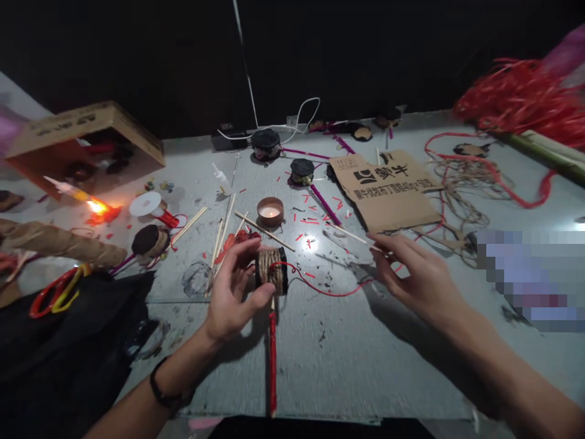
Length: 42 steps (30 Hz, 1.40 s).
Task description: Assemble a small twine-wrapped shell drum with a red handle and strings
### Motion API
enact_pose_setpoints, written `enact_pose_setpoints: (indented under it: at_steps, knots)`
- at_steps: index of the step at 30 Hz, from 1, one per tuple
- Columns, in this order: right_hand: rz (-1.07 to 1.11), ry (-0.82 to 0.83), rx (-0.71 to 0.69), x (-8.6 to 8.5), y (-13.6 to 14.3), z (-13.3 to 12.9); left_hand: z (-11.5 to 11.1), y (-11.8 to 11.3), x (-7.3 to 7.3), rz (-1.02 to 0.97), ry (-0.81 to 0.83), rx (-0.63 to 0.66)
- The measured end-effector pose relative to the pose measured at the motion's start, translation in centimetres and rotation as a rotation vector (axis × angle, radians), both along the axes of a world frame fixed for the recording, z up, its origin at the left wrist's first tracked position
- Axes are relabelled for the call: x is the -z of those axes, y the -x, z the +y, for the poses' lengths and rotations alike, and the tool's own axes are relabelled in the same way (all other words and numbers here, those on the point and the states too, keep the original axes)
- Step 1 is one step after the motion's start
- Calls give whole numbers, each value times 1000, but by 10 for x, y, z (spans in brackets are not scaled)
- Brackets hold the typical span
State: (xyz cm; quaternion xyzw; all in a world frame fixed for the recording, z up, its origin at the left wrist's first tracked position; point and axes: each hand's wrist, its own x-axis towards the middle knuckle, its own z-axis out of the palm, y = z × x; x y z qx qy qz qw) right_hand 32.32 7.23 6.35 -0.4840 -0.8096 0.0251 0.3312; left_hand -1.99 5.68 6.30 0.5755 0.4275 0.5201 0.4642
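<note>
My left hand (237, 289) is closed round a small drum (273, 271), its side wound with twine and its rims black. A red-wrapped handle (273, 366) points from the drum toward me. Out of the twine runs a red cord (336, 294), which curves right across the table to my right hand (404, 265). That hand pinches a thin pale stick (350, 235) between thumb and fingers, its tip pointing up and left. Beyond the drum, a lit candle in a round brown cup (270, 213) stands on the table.
Flattened cardboard (388, 195) lies behind my right hand. Loose sticks (223, 235) and a clear disc (197, 279) are left of the drum. Farther left are a ribbon spool (146, 205), scissors (59, 292), a glowing light (97, 207) and an open box (137, 137). Two black-topped drums (265, 143) stand behind.
</note>
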Motion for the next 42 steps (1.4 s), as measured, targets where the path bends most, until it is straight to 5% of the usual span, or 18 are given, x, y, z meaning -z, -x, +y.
enact_pose_setpoints:
  at_steps: [5,17,24,30,36,42]
  knots:
    - [17,-27,101,11,-6,10,1,-1,7,150,47,23]
    - [29,-38,262,26,-21,18,-2,1,-1,401,-95,62]
    - [85,-14,-40,11,4,2,-5,1,-1,234,-55,147]
    - [192,321,-317,8,56,-31,-8,-1,2,143,-9,239]
    - [449,570,-330,15,71,-42,-9,-2,-4,234,-20,206]
    - [335,496,-353,18,67,-37,-10,-1,2,193,-29,144]
